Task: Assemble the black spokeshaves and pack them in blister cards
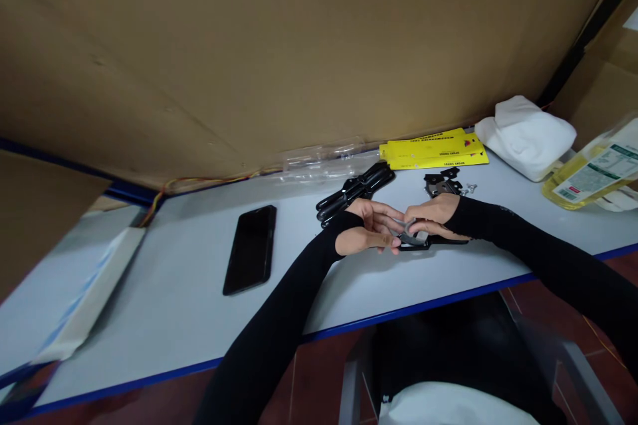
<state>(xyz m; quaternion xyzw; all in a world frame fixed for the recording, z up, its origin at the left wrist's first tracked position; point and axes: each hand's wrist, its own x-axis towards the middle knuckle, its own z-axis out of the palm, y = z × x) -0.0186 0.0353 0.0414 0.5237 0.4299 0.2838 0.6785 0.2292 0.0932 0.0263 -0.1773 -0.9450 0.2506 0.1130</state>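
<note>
The right grip [432, 211] pinches a small metal piece [419, 237] at a black-handled tool [448, 240] just beneath it; the left grip [371, 229] has its fingertips there too, but whether they clasp anything cannot be told. On the surface [174, 292], black handles [356, 191] lie just beyond the left grip, dark metal parts [441, 184] beyond the right.

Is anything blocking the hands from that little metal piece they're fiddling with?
Nothing that I can see. The left hand and right hand are right at the metal piece, just above the black tool. The black handles lie behind the left hand, out of the way.
</note>
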